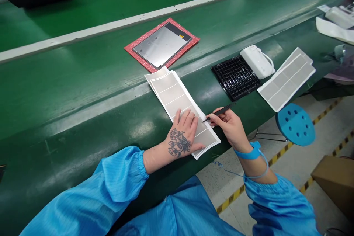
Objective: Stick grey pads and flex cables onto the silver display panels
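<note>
My left hand (pixel 184 134) lies flat with fingers stretched over a stack of white-edged sheets (pixel 173 94) bearing grey rectangular pieces. Black tweezers (pixel 222 111) are pinched in my right hand (pixel 228 123), their tip over the right edge of the top sheet, close to my left fingers. I cannot tell whether the tip touches the sheet. Beyond the stack's far end, a flat display panel (pixel 163 44) with a silvery back rests on a pink bubble-wrap bag (pixel 146 67).
Right of the sheets sit a black gridded tray (pixel 235 77) and a white rounded device (pixel 257 61). More grey-pieced sheets (pixel 287 81) lie further right. A blue stool (pixel 295 124) and a cardboard box (pixel 336 180) stand below the green bench (pixel 91 110). A blue cord (pixel 232 172) runs from my right wristband.
</note>
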`<act>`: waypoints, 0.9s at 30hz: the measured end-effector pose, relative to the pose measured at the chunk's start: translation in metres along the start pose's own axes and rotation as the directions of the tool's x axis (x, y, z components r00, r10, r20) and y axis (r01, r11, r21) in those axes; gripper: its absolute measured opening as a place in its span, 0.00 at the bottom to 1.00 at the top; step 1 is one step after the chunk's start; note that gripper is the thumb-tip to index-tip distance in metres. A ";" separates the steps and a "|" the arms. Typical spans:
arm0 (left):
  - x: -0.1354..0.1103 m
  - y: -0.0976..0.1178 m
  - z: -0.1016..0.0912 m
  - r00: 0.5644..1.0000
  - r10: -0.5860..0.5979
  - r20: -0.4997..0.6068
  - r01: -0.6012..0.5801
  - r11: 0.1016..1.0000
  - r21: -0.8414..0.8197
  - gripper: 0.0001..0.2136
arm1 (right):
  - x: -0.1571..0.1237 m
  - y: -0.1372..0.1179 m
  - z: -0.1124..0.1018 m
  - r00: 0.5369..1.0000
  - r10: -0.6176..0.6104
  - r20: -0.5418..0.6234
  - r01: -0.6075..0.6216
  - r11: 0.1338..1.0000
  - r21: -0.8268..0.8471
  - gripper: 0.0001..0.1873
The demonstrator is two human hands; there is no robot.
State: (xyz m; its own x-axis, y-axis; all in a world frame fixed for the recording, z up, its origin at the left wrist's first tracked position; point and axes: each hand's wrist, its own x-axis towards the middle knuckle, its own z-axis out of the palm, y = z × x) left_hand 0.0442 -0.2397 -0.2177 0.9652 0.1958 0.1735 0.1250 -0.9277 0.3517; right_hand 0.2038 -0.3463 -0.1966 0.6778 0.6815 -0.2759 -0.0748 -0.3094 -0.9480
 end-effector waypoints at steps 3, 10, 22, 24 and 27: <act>0.000 -0.001 0.002 0.999 0.015 -0.038 -0.015 1.000 -0.003 0.41 | 0.007 -0.003 0.005 1.000 -0.025 0.017 0.025 1.000 -0.007 0.26; -0.001 -0.001 0.004 0.999 0.011 -0.053 -0.013 0.999 -0.038 0.38 | 0.013 -0.003 0.009 0.998 -0.051 0.024 0.050 0.999 0.007 0.24; -0.001 -0.001 0.003 0.998 0.017 -0.059 -0.018 1.000 -0.010 0.38 | 0.013 -0.003 0.009 0.998 -0.057 0.034 0.057 0.998 0.003 0.24; -0.001 -0.001 0.003 0.998 0.018 -0.062 -0.019 1.000 -0.014 0.38 | 0.011 -0.003 0.008 0.999 -0.046 0.023 0.046 0.999 0.016 0.25; -0.001 -0.001 0.002 0.999 0.016 -0.049 -0.018 0.999 -0.032 0.37 | 0.008 -0.002 0.005 0.999 -0.034 0.004 0.034 0.999 0.021 0.25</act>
State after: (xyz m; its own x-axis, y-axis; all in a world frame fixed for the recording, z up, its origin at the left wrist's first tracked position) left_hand 0.0438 -0.2394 -0.2202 0.9545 0.1962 0.2243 0.1004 -0.9204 0.3779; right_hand 0.2060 -0.3365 -0.1977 0.6773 0.6941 -0.2441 -0.0674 -0.2718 -0.9600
